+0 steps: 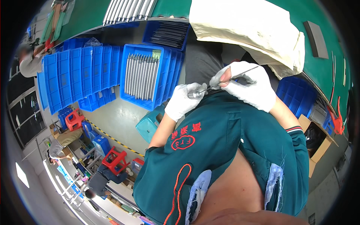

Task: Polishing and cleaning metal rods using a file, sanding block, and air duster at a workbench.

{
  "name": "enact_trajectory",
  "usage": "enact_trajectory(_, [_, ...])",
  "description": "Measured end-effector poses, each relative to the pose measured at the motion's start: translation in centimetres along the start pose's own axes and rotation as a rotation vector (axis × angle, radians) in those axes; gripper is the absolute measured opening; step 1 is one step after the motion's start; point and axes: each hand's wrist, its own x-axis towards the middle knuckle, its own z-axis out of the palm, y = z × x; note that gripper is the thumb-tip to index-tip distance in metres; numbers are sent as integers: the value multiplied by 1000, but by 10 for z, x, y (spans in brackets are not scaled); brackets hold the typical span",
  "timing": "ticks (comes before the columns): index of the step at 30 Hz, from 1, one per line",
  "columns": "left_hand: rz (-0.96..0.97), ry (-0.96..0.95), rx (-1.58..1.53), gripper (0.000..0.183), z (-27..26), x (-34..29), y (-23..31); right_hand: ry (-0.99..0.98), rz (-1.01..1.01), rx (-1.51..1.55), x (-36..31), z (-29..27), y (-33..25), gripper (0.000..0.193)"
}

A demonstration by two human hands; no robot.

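Both my hands wear white gloves and are close together in front of my body. My left hand [178,104] is closed round a short, shiny metal cylinder [195,94], much of it hidden in the palm. My right hand [253,85] pinches a thin dark rod [245,72], with one bare fingertip showing through the glove. One end of the rod sticks out up and to the right. A thin dark tip shows between the hands at the cylinder, but the fingers hide whether it is the same rod.
A blue crate [160,77] of upright metal rods stands at the left, beside a row of stacked blue crates [80,75]. Cream cloth [247,22], a grey block [315,39] and metal tubes [129,8] lie on the green table [170,8]. Other people work far left.
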Motion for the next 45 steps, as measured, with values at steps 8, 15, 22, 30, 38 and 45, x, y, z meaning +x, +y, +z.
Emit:
enact_trajectory(8, [-32, -71, 53, 16, 0, 2, 10, -151, -167, -274, 1, -3, -4, 12])
enact_trajectory(15, [-138, -78, 73, 16, 0, 1, 14, -20, -234, -103, -7, -5, -8, 10])
enact_trajectory(22, [-51, -85, 24, 16, 0, 1, 13, -90, -127, -121, -4, 0, -4, 11])
enact_trajectory(30, [-32, -63, 75, 15, -1, 3, 15, -60, -290, -182, -6, -6, -8, 11])
enact_trajectory(38, [-25, -103, 120, 14, -1, 2, 13, -70, -235, -118, -7, -2, -3, 14])
enact_trajectory(45, [61, -74, 78, 13, 0, 4, 13, -125, -248, -118, -5, -4, -6, 14])
